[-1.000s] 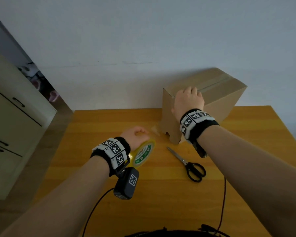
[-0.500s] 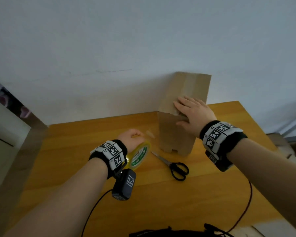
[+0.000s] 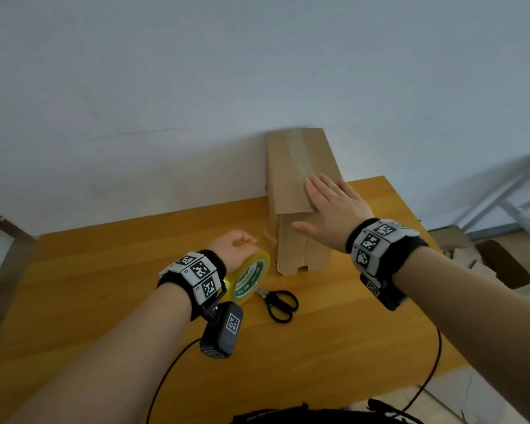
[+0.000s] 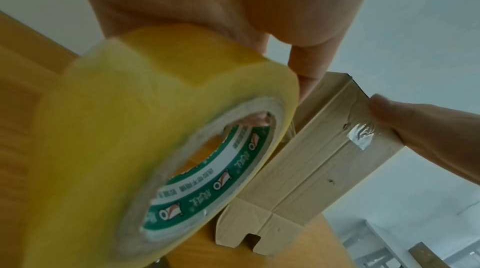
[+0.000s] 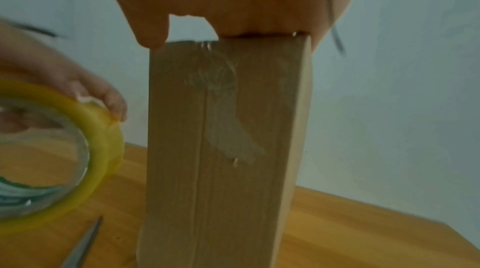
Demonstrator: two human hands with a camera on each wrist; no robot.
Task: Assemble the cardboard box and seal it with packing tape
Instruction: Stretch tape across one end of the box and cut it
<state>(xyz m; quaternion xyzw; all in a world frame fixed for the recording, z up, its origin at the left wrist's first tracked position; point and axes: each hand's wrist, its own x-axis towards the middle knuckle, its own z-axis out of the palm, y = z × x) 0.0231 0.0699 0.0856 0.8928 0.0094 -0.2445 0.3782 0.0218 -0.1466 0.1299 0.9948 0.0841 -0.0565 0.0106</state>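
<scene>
A tall brown cardboard box stands on end near the back of the wooden table, with clear tape along its top seam and down the near face. My right hand lies flat on the box top, fingers straight, thumb over the near edge. To the box's left, my left hand grips a yellowish roll of packing tape with a green-and-white core, held on edge just above the table. The left wrist view shows the roll close to the box.
Black-handled scissors lie on the table in front of the box, blades partly under the roll. A pale wall stands right behind the box. Loose cardboard and a white metal frame are on the floor beyond the table's right edge.
The box has been turned so its narrow face points at me. My right hand went from gripping its near top corner to lying flat on top. The left hand keeps hold of the roll.
</scene>
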